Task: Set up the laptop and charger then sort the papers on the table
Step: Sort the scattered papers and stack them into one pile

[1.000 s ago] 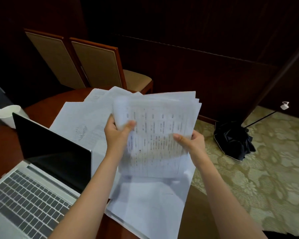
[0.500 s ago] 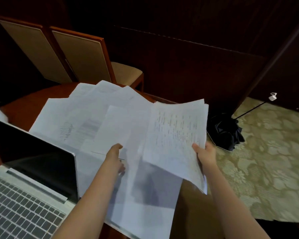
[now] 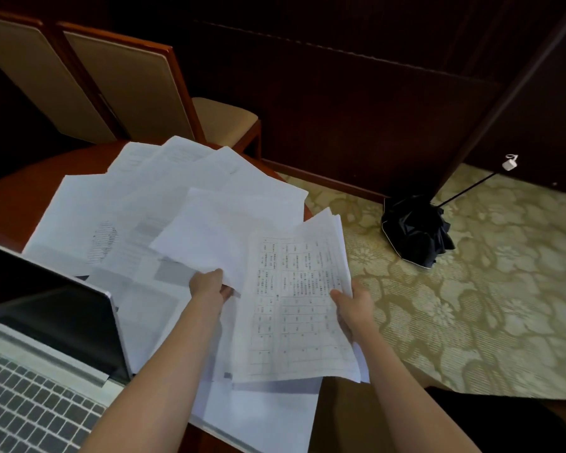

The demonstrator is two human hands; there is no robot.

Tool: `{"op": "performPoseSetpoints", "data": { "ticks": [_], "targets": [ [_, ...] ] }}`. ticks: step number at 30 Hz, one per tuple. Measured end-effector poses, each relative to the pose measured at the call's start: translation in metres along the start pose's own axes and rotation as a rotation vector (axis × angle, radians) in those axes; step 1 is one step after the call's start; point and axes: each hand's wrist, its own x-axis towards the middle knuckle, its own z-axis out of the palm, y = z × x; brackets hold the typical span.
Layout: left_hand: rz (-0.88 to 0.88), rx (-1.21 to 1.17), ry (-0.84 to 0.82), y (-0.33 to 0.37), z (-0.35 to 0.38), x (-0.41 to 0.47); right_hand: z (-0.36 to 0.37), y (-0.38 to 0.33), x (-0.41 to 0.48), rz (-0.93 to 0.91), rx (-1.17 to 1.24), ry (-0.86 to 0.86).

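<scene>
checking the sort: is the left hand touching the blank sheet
Touching. The head view shows the left hand pinching the near corner of the blank sheet; the right hand grips the printed stack.

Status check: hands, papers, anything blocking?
Left hand pinches one sheet; right hand holds printed stack. Other papers fanned on table. Laptop open at left; nothing blocking.

Papers (image 3: 183, 204) matt white; laptop (image 3: 30, 380) brushed silver metal, glossy dark screen; surface (image 3: 10, 197) polished reddish wood; carpet (image 3: 471, 305) woven, patterned; umbrella (image 3: 415, 230) black cloth.
</scene>
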Motion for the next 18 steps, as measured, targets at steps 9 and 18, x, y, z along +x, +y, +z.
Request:
{"op": "performPoseSetpoints", "data": {
  "ticks": [9, 18],
  "targets": [
    [0.609, 0.258, -0.070, 0.057, 0.010, -0.039, -0.022, 0.022, -0.006, 0.034, 0.041, 0.127],
    [0.173, -0.083, -0.685, 0.084, 0.005, -0.079, -0.024, 0.026, -0.020, 0.068, 0.147, 0.078]
  ]
}}
